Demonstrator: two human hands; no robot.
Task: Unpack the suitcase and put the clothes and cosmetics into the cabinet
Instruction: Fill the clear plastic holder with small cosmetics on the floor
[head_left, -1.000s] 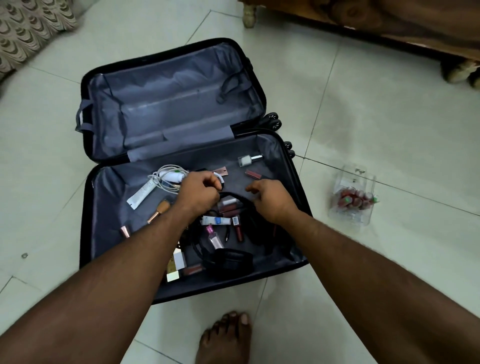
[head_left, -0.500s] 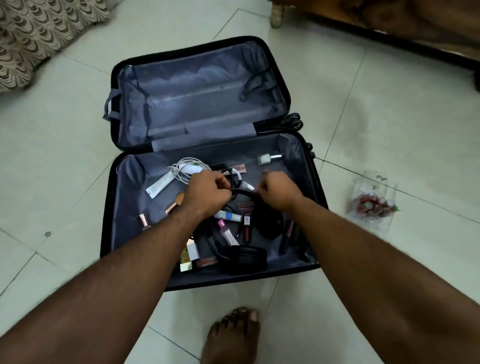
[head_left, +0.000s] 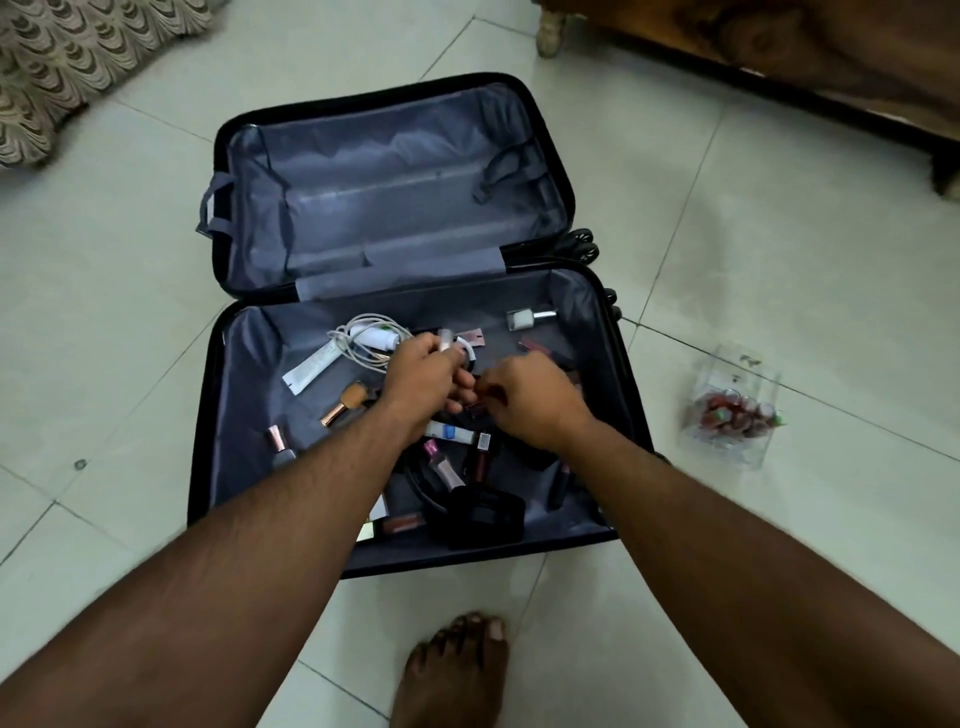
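Observation:
The black suitcase (head_left: 207, 395) lies open on the tiled floor, and its grey-lined lid (head_left: 395, 197) holds nothing. Both hands are over the near half. My left hand (head_left: 423, 376) grips a small pale pink tube (head_left: 445, 340) that sticks up from its fingers. Just to its right, my right hand (head_left: 530, 402) has curled fingers pinching a small dark red tube (head_left: 483, 397), which is blurred. Scattered in the suitcase are a white cable (head_left: 358, 338), a white tube (head_left: 309, 369), a nail polish bottle (head_left: 522, 318), a rose-gold capped bottle (head_left: 345, 402) and several lipsticks.
A clear plastic box (head_left: 732, 410) with red items stands on the floor right of the suitcase. Wooden furniture (head_left: 779, 47) runs along the back right and patterned fabric (head_left: 62, 62) lies at the back left. My bare foot (head_left: 457, 670) is just in front of the suitcase.
Both hands have drawn closer together over the middle of the suitcase. The left hand now has a pale tube sticking up from it. The view shifted so the suitcase sits further right.

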